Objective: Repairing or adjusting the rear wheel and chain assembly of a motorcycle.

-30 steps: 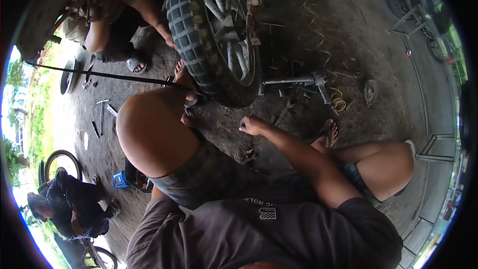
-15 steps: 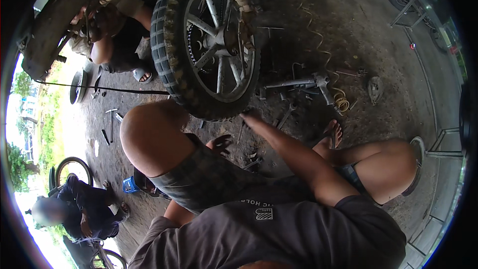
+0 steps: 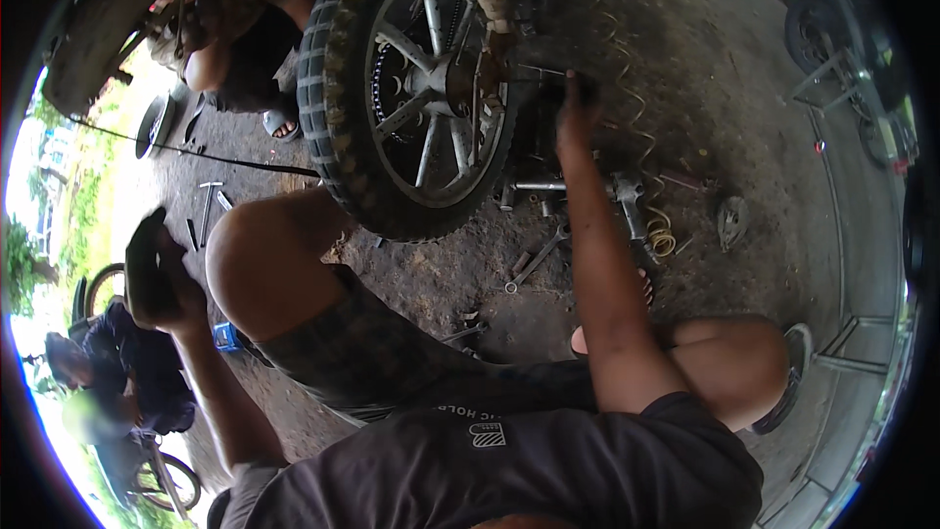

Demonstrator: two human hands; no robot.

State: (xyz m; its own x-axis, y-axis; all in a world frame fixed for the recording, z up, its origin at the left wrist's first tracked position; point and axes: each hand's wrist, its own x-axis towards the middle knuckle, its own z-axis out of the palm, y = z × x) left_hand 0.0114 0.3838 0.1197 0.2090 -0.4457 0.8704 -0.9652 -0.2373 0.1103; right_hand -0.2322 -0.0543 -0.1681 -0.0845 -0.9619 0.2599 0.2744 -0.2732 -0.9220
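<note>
My left hand [image 3: 174, 284] is raised beyond my left knee, with a dark, flat-looking shape across it. I cannot make out whether that is a held thing or blackened fingers. Past the right side of the spoked motorcycle wheel [image 3: 432, 88], my right hand [image 3: 578, 118] is stretched forward, dark and blurred. It is nearest a T-handle wrench [image 3: 540, 70] on the floor; the blur hides any grip. A knobby tyre [image 3: 331, 108] surrounds the wheel, and a chain [image 3: 378, 88] shows behind its spokes. Below my right forearm lies a combination spanner [image 3: 534, 264].
A metal fork-like part [image 3: 627, 201] and a coiled hose [image 3: 662, 238] lie to the right. Another T-handle wrench [image 3: 207, 211] is left of my knee. One person crouches behind the wheel; another sits at lower left near a blue box [image 3: 226, 338].
My left hand has swung from beneath the wheel out to the far left and up. My right hand has left the tyre's lower edge and reached forward along the wheel's right side.
</note>
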